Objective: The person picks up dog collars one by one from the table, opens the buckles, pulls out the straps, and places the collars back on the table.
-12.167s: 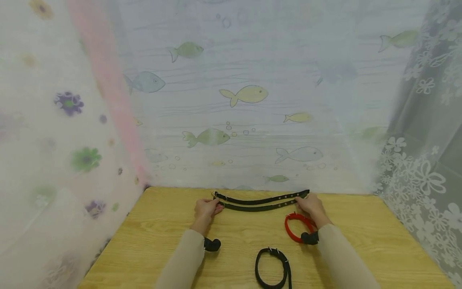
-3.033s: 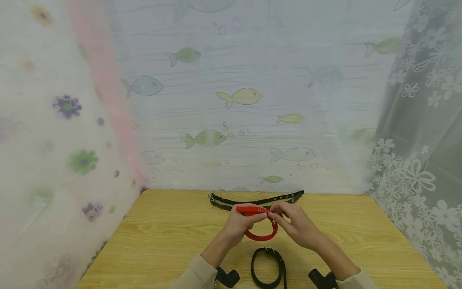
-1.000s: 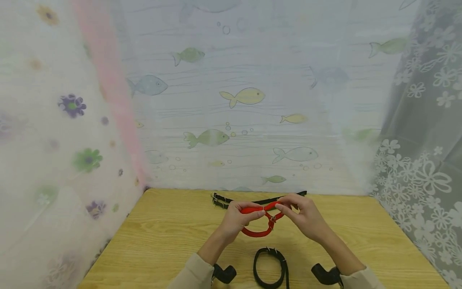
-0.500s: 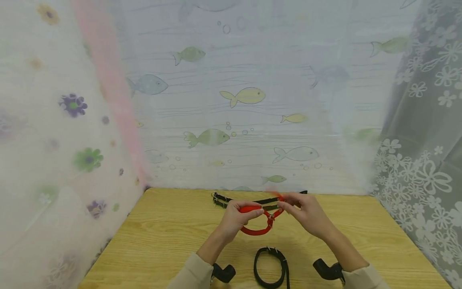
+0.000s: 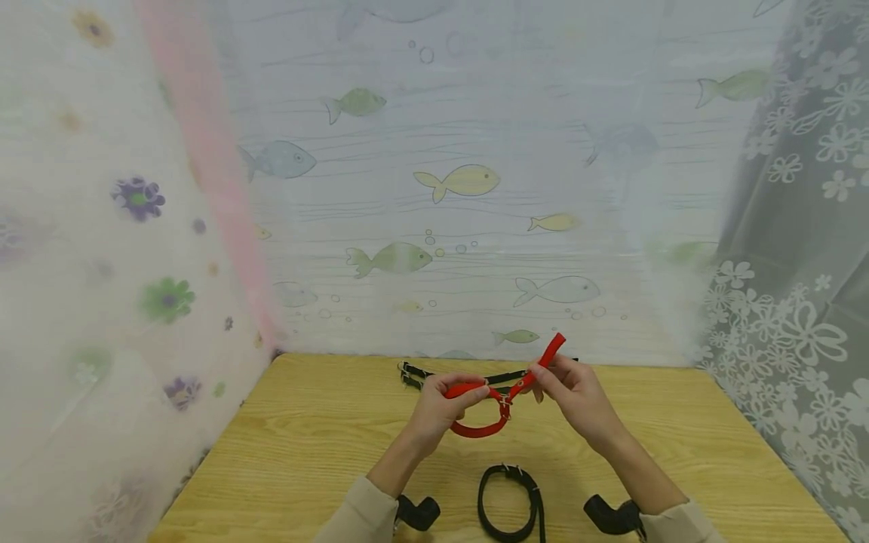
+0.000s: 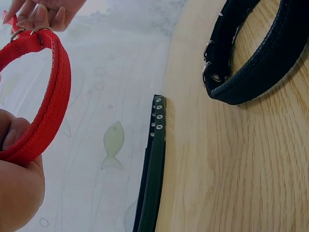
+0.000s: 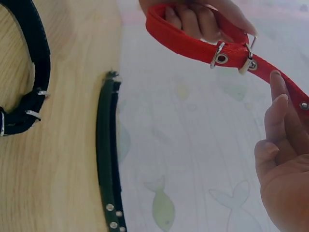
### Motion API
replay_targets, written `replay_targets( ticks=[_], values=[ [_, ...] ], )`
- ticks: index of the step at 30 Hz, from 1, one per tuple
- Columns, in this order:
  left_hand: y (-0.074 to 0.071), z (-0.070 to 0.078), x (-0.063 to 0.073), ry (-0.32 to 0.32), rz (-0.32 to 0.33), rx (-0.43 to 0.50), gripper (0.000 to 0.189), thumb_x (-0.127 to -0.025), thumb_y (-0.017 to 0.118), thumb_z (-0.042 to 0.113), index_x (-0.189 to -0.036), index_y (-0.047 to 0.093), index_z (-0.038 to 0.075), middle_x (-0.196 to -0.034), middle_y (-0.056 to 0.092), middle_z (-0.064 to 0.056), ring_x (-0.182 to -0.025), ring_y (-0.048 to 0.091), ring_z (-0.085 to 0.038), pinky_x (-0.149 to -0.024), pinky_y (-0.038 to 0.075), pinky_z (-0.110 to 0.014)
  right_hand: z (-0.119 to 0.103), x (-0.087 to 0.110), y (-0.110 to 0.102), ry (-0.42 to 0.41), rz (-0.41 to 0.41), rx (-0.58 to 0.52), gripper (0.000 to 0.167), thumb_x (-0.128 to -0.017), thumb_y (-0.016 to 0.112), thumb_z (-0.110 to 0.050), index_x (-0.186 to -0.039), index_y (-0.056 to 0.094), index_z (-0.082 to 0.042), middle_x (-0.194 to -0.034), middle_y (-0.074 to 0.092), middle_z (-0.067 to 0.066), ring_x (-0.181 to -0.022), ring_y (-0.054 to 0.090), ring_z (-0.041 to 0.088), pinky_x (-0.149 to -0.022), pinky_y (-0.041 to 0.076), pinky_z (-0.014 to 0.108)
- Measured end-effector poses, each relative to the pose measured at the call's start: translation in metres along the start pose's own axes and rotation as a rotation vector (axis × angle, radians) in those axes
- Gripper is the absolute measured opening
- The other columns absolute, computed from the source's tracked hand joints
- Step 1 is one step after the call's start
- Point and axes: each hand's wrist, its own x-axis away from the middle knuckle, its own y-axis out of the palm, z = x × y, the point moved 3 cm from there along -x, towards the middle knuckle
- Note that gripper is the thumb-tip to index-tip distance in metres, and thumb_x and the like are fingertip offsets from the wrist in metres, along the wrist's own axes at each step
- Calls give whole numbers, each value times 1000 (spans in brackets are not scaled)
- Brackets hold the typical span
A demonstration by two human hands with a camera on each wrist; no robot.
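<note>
Over the wood-grain table (image 5: 305,452), beyond a looped black collar (image 5: 481,501), a red fabric collar (image 5: 478,431) is held up, woven-looking with a stitched edge. Its long axis curves round into a loop, and its free end (image 5: 553,349) slants up to the right. The left hand (image 5: 434,411) grips the loop; the right hand (image 5: 581,397) pinches the free end. Between them sits a silver buckle (image 7: 246,65); small metal eyelets (image 7: 303,105) dot the strap.
</note>
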Motion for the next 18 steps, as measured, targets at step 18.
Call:
replay_targets(
  ticks=[18],
  values=[
    [24, 11, 25, 171, 21, -252, 18, -98, 73, 19, -110, 78, 6, -106, 74, -7, -91, 68, -20, -77, 57, -32, -14, 20, -8, -74, -61, 34, 19, -109, 52, -13, -104, 68, -2, -74, 61, 15, -70, 57, 21, -72, 47, 31]
  ],
)
